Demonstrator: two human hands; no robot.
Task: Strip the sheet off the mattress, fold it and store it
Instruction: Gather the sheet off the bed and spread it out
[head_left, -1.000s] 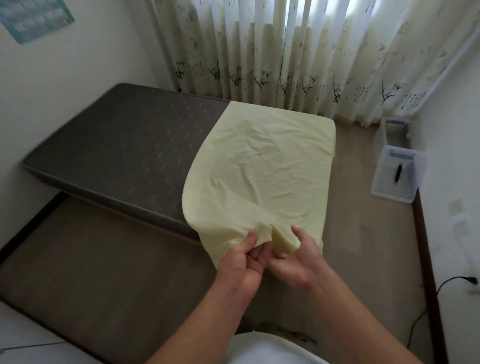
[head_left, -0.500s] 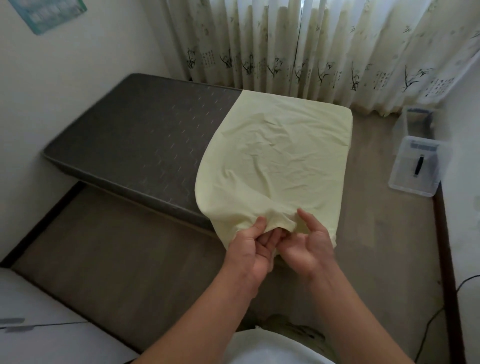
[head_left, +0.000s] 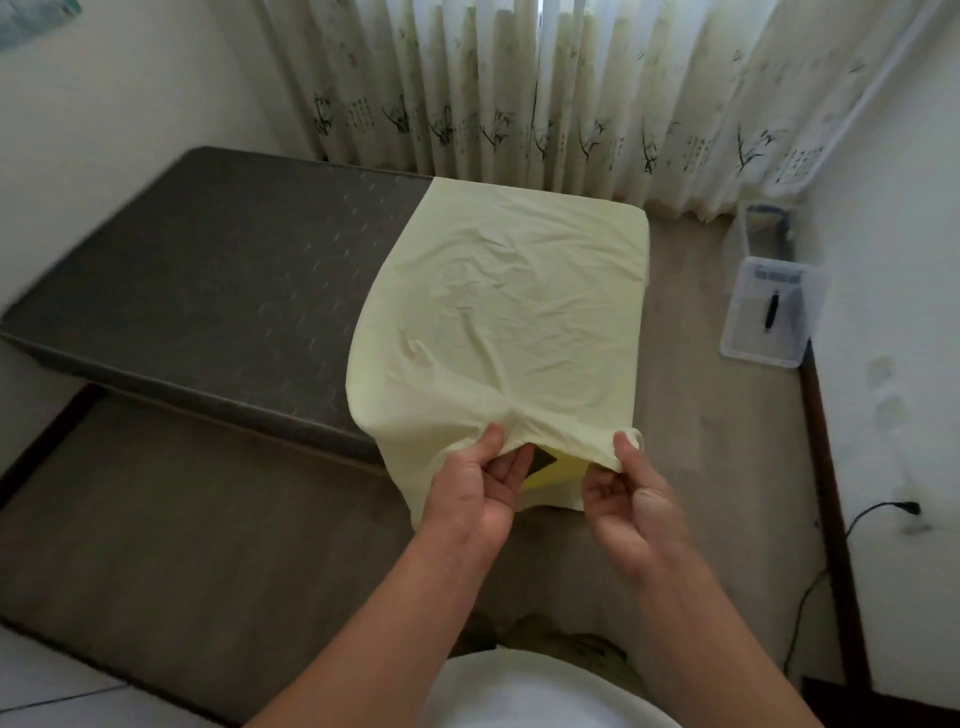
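pale yellow sheet (head_left: 509, 312) on the right half of the mattress (head_left: 208, 275), near corner lifted off and hanging past the mattress edge toward the floor (head_left: 182, 519); left half of the mattress bare and grey. left hand (head_left: 478, 493) pinching the sheet's hem between thumb and curled fingers; right hand (head_left: 628, 499) pinching the same hem just to the right, thumb on top, fingers curled under. between the two grips, hem stretched open, with a dark triangle of mattress corner and a brighter yellow inner layer showing through the gap. step in hand, by judgement: freeing the near corner and finding the hem's edge before peeling the rest. best done by keeping both pinches on the hem itself, not on loose cloth, spreading the hands apart to take up slack, then lifting up and away from the corner so the hem clears it rather than dragging along the side. far right corner by the curtain (head_left: 519, 78) apparently on the mattress yet, so a hard tug from here likely to strain the cloth; better to walk the grip along the edge and lift that corner separately. stripping roughly half done; folding and storing not yet begun. as for containers: clear plastic bin (head_left: 795, 348) on the floor at the right wall, holding one small dark object, too small to name; behind it a second clear bin (head_left: 748, 228), contents not readable. either a plausible place for the folded sheet, though not certain from here.
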